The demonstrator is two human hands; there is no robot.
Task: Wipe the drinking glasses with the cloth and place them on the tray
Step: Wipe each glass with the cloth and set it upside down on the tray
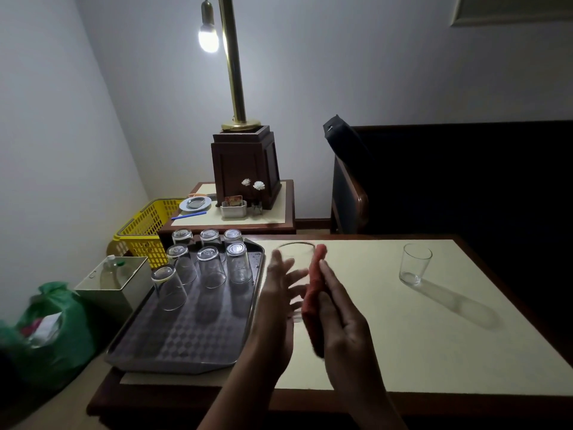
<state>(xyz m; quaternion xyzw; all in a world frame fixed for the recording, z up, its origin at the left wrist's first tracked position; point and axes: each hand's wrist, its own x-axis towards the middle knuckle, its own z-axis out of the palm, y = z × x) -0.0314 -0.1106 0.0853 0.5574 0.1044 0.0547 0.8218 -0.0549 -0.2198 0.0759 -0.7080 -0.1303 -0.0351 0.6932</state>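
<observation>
I hold a clear drinking glass (296, 256) upright above the table, just right of the tray. My left hand (277, 293) grips it from the left, and its fingers show through the glass. My right hand (341, 318) holds a red cloth (313, 293) against the glass's right side, fingers lying along the cloth and thumb hidden. The dark metal tray (186, 342) on the table's left end carries several glasses (238, 268) standing upside down in its far half. One more glass (415, 264) stands upright on the cream tabletop (403, 336) at the right.
A side table with a brass lamp (235, 88), a small plate and a holder stands behind the tray. A yellow basket (145, 234), a box with a bottle (114, 283) and a green bag (49, 324) sit on the floor at left. A dark chair (350, 187) is at back right.
</observation>
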